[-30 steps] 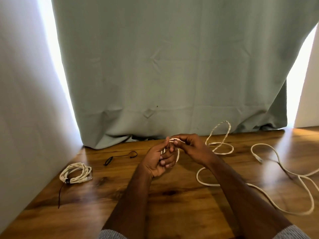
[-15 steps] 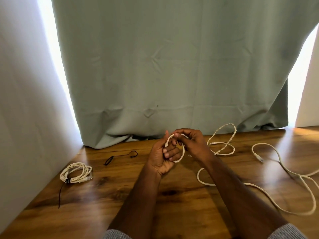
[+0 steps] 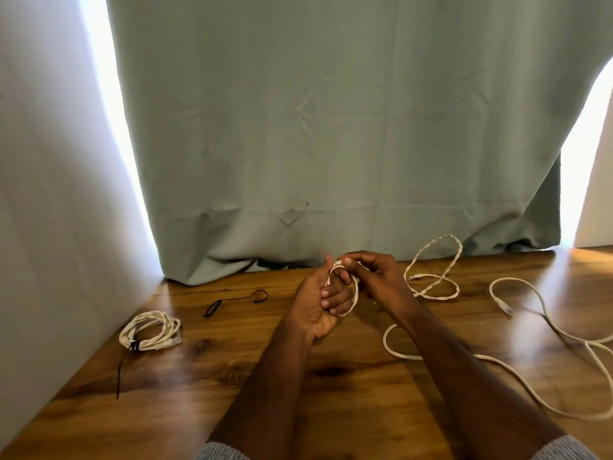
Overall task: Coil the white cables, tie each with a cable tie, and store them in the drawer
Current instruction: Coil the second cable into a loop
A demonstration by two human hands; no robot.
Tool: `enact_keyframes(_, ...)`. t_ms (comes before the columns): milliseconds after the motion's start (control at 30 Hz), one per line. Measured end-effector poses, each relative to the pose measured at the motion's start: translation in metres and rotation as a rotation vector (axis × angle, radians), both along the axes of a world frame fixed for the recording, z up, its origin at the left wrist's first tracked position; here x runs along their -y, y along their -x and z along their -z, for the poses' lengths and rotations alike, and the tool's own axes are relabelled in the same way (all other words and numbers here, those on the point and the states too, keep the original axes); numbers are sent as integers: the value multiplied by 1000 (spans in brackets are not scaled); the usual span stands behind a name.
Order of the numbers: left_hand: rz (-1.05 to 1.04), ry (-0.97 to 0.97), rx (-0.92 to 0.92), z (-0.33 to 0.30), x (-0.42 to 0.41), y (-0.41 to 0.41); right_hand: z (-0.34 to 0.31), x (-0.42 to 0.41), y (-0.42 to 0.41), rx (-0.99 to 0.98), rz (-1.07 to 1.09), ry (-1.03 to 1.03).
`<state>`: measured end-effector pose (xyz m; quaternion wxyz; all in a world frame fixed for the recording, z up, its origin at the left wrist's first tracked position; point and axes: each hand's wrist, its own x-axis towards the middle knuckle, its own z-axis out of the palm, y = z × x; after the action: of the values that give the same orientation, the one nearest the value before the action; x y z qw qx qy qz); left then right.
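Note:
My left hand (image 3: 318, 300) holds a small loop of a white braided cable (image 3: 355, 290), fingers curled round the loop. My right hand (image 3: 374, 277) pinches the same cable at the top of the loop, thumb and fingers touching the left hand. The rest of that cable (image 3: 434, 277) trails right in loose loops by the curtain. A second loose white cable (image 3: 544, 307) sprawls across the right of the wooden table (image 3: 232, 376). A coiled white cable (image 3: 151, 330) with a black cable tie (image 3: 124, 363) lies at the left. No drawer is visible.
Two loose black cable ties (image 3: 235, 300) lie on the table left of my hands. A grey-green curtain (image 3: 331, 127) hangs along the table's back edge. A white wall (image 3: 49, 194) bounds the left side.
Both hands have risen slightly and shifted toward the curtain. The loop in my left hand has grown larger, and the trailing cable by the curtain has shifted.

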<state>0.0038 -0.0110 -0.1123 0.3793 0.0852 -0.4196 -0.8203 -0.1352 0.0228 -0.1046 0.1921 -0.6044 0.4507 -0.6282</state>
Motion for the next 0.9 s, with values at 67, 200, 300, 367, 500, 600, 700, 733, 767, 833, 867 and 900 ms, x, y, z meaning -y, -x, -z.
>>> enact_keyframes(67, 87, 6, 32, 1, 3, -2, 2, 2, 1, -40, 49, 9)
enact_keyframes(200, 133, -6, 68, 1, 5, -1, 4, 4, 5, -150, 161, 79)
enact_keyframes(300, 114, 53, 53, -2, 2, -2, 5, 4, 6, -198, 183, 88)
enact_keyframes(367, 87, 78, 61, -3, 1, -4, 8, 4, 6, -260, 172, 79)
enact_keyframes(500, 54, 29, -80, -8, 0, -8, 19, 10, 8, -392, 152, 4)
enact_keyframes(600, -23, -22, -231, -14, 4, -12, 27, 14, 10, -572, 203, -96)
enact_keyframes(700, -107, -55, -316, -17, 11, -22, 28, 12, 9, -754, 236, -187)
enact_keyframes(733, -140, -64, -336, -18, 14, -25, 27, 10, 8, -840, 249, -230)
enact_keyframes(767, -178, -73, -348, -18, 17, -28, 26, 9, 6, -928, 262, -266)
enact_keyframes(833, -256, -76, -344, -17, 21, -30, 24, 7, 0, -1071, 277, -289)
enact_keyframes(867, -292, -63, -326, -17, 23, -31, 23, 5, -4, -1119, 280, -293)
enact_keyframes(900, -330, -45, -302, -17, 25, -32, 21, 4, -7, -1154, 285, -295)
